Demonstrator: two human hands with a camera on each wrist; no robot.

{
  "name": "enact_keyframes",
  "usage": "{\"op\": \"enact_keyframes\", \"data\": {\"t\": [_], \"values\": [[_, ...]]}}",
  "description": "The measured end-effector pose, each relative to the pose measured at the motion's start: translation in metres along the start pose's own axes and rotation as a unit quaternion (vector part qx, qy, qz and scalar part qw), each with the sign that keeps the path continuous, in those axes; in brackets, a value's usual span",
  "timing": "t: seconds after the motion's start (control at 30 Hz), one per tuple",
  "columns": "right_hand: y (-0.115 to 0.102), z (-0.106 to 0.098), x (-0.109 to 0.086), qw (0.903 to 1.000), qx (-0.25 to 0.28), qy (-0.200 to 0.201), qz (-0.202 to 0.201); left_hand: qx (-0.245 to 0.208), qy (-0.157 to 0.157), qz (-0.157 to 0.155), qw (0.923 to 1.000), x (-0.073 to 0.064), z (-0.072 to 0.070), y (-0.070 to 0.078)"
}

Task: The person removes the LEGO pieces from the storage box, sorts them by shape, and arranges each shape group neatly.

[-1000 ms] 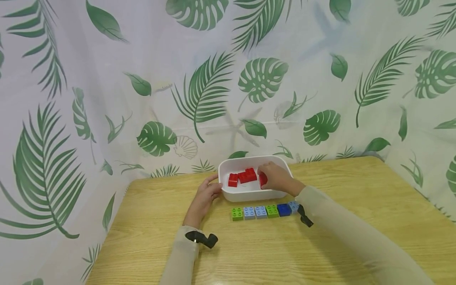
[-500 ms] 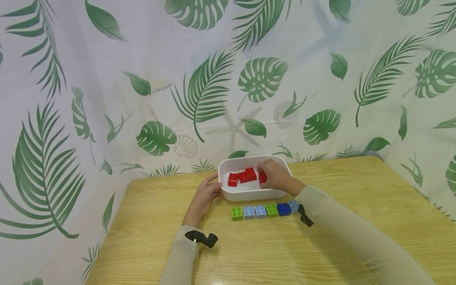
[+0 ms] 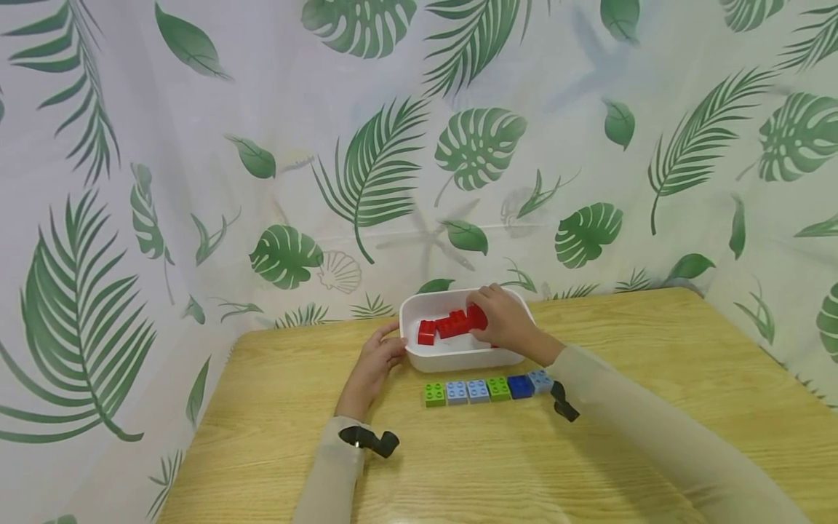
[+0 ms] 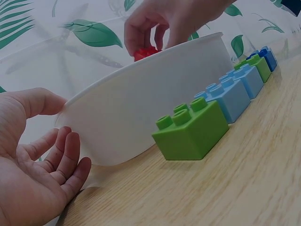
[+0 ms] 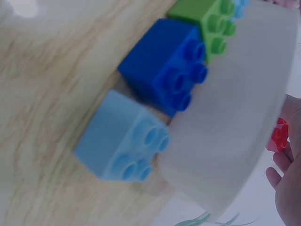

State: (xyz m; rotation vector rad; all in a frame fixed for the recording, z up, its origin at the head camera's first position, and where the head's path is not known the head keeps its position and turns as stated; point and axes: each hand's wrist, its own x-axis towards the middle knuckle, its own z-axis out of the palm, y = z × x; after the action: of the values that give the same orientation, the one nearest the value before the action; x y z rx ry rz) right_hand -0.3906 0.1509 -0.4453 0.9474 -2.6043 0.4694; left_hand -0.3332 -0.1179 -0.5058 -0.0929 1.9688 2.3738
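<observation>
Right hand (image 3: 504,320) pinches a red brick (image 3: 477,316) over the tub (image 3: 458,361); left hand (image 3: 373,367), thumb and fingers apart, touches the tub's end, probably steadying it. Other bricks (image 3: 478,390) line up in front, perhaps for easy reach.

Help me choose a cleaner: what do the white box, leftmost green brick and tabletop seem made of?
White box: probably plastic, satin; smooth moulded wall. Leftmost green brick: likely hard plastic, faintly glossy; round moulded studs. Tabletop: wood or wood-look laminate, slight sheen; grain shows.

Your right hand (image 5: 290,190) holding a red block (image 5: 280,135), white box (image 5: 230,122), light-blue block (image 5: 109,134), dark-blue block (image 5: 157,61), green block (image 5: 195,13) beside it on the table (image 5: 47,117)
</observation>
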Motion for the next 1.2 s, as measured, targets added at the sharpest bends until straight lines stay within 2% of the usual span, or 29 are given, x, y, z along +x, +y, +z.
{"op": "enact_keyframes", "data": {"t": [0.13, 0.27, 0.37, 0.47, 0.63, 0.87, 1.0, 1.2], "values": [[-0.011, -0.008, -0.001, 0.9989, 0.030, 0.032, -0.015, -0.001, -0.002, 0.003, 1.0000, 0.000, 0.000, 0.000], [-0.028, -0.017, -0.007, 0.9941, 0.067, 0.061, -0.060, -0.002, -0.003, 0.002, 1.0000, 0.000, -0.001, 0.000], [-0.040, -0.020, -0.013, 0.9895, 0.077, 0.069, -0.101, -0.002, -0.005, 0.004, 1.0000, 0.000, -0.001, 0.000], [-0.051, -0.021, -0.021, 0.9873, 0.076, 0.064, -0.123, -0.003, -0.005, 0.004, 1.0000, 0.000, -0.001, 0.000], [-0.066, -0.023, -0.035, 0.9859, 0.098, 0.033, -0.131, -0.005, -0.001, 0.005, 1.0000, 0.000, 0.000, 0.000], [-0.082, -0.020, -0.054, 0.9816, 0.139, -0.045, -0.122, -0.003, -0.003, 0.004, 1.0000, 0.000, -0.001, 0.001], [-0.092, -0.014, -0.063, 0.9810, 0.135, -0.070, -0.120, -0.004, -0.003, 0.001, 1.0000, 0.000, -0.001, 0.001], [-0.101, -0.005, -0.070, 0.9773, 0.127, -0.090, -0.144, -0.010, -0.007, 0.002, 0.9999, 0.000, -0.001, 0.001]]}}
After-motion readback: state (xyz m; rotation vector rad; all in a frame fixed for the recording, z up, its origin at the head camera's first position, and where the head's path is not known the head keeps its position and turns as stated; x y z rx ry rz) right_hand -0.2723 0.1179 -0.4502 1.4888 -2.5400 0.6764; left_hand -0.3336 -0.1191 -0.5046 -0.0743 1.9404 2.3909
